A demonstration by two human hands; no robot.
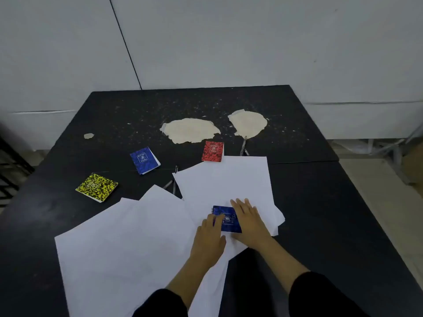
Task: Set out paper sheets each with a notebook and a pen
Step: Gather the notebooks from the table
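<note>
Black and speckled, the counter (pixel 309 191) carried everything, with torn pale patches in its top surface toward the upper middle of the frame. At centre left lay a yellow-and-black notebook (pixel 96 186), flat on the bare counter and well apart from any sheet; up and right of it sat a blue notebook (pixel 144 159), also off the paper. Lower left to centre spread the overlapping white paper sheets (pixel 128 243), fanned rather than separated. Between those sheets and the blue notebook, slim dark pens (pixel 171 184) lay partly tucked under paper edges; how many there were could not be told. At upper centre a red notebook (pixel 212 151) touched the far corner of the upper sheet (pixel 224 181).

Lower centre, the left hand (pixel 209 239) rested with its fingers (pixel 211 219) loosely bent over the near left edge of a dark blue spiral notebook (pixel 225 217), while the right hand (pixel 248 221) lay flat and spread on its right half; neither clearly gripped it.

The step looked like seating this notebook on its sheet. Doing it well probably meant squaring it within one sheet only, pressing lightly so the paper beneath did not skid, then sliding the stacked sheets apart before adding a pen.
</note>
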